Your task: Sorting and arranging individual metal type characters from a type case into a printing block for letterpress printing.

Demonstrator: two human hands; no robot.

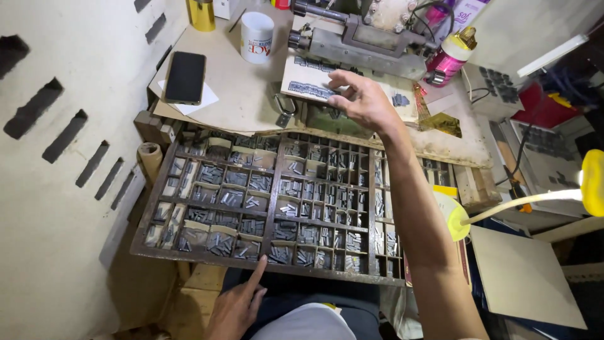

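Reaching up, the right hand [360, 101] spreads its fingers just over a row of metal type [313, 90] on the desk. Those tiny letters look heavy, hard and easy to spill; pinching the row's two ends seems best. The left hand [238, 306] points one finger at the type tray [272, 264].

Hands: left [236, 308] touches type tray [157, 189], right [362, 101] over type row [311, 90].
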